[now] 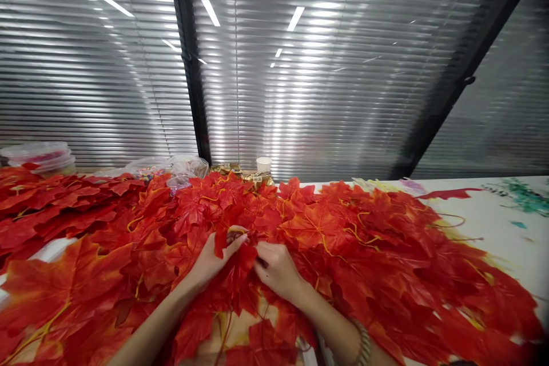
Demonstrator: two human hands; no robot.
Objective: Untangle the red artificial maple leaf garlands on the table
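Note:
My left hand [223,254] is closed on a red artificial maple leaf [240,266], with thumb and fingers pinched near its upper part. Close beside it, my right hand [277,269] has its fingers curled together at the same leaf's right edge; what lies between those fingertips is too small to make out. All around both hands spreads a thick heap of red-orange artificial maple leaves [317,226], many with thin yellow stems. More loose leaves lie below my wrists, over a tan surface [240,329].
Along the back stand clear plastic tubs [40,154], a clear plastic bag [189,166], gold packets [257,178] and a white paper cup [263,164]. Green scraps [525,195] lie on the white table [497,223] at right. Glass with blinds [300,80] rises behind.

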